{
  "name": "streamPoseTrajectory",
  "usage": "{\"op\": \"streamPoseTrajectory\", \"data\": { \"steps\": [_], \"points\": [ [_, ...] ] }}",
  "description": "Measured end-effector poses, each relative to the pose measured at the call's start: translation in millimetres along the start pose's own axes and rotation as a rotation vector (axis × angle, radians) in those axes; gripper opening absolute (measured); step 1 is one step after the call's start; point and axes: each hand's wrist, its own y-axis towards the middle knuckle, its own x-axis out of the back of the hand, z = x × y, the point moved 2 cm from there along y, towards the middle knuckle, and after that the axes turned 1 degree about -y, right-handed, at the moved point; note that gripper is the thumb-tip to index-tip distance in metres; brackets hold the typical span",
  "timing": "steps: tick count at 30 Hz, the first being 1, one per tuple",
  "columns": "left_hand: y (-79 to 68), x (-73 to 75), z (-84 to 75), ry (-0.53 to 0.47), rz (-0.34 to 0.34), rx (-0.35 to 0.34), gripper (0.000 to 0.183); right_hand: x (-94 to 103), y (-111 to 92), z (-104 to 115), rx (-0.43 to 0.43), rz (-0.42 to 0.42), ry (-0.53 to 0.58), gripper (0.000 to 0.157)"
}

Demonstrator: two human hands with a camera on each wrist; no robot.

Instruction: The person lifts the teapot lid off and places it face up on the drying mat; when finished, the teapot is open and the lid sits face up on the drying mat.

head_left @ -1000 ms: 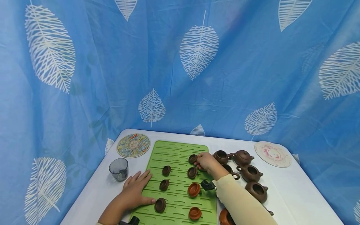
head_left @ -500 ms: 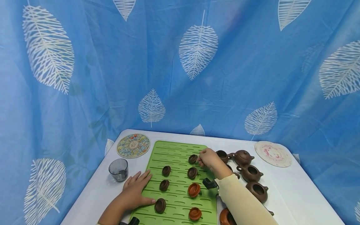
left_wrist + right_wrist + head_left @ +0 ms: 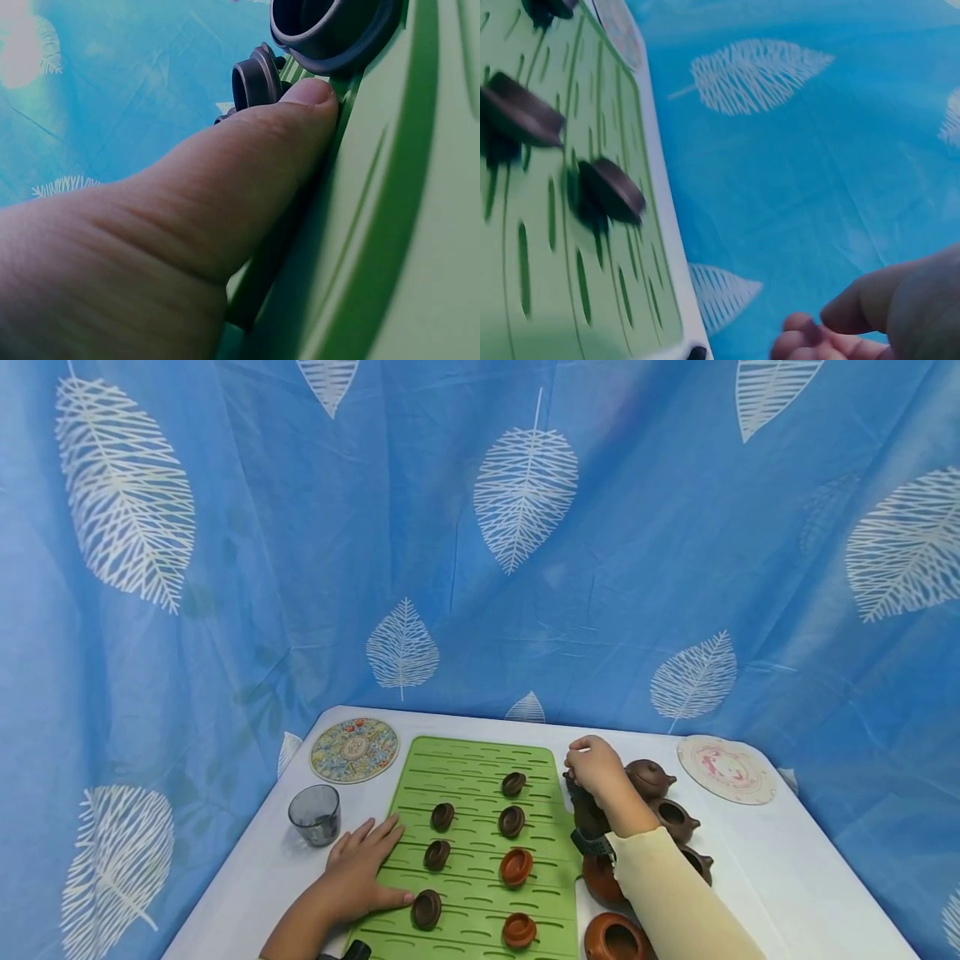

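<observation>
My left hand point(image 3: 362, 870) rests with spread fingers on the left edge of the green mat point(image 3: 465, 760). Its thumb tip lies right by a dark brown teapot lid point(image 3: 426, 910); in the left wrist view that lid point(image 3: 337, 34) stands just past the thumb point(image 3: 247, 142). Over the small dark teapots right of the mat hovers my right hand point(image 3: 600, 770). Loosely curled, its fingers point(image 3: 802, 341) show nothing between them in the right wrist view. Part of a dark teapot point(image 3: 588, 814) shows beneath this hand; the rest is hidden.
Several upturned lids lie on the mat in two columns, among them an orange-brown lid point(image 3: 516, 867). More teapots stand at right, such as a lidded dark one point(image 3: 648, 778) and an orange-brown one point(image 3: 618, 937). A glass point(image 3: 315, 816) and two round coasters point(image 3: 355, 750) flank the mat.
My right hand has let go of the farthest dark lid on the mat's right side and moved right, over the teapots. That lid stays put, and my left hand has not moved.
</observation>
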Motion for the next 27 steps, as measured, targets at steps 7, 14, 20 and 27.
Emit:
{"op": "streamPoseTrajectory", "data": {
  "steps": [7,14,20,27],
  "points": [
    [-1.0,2.3,-3.0,0.005,0.028,0.020,0.109,40.5,0.9,-9.7,0.038,-0.099,-0.069,0.035],
    [0.1,3.8,-4.6,0.017,0.029,0.016,0.108,70.0,1.8,-29.5,0.085,-0.170,-0.213,0.039],
    [0.6,3.1,-3.3,0.006,0.031,0.013,0.108,88.3,2.6,-46.5,0.091,-0.155,-0.290,0.041],
    [0.3,0.1,0.3,0.007,0.000,-0.015,0.110,102.1,5.1,-57.4,0.102,-0.091,-0.426,0.044]
  ]
}}
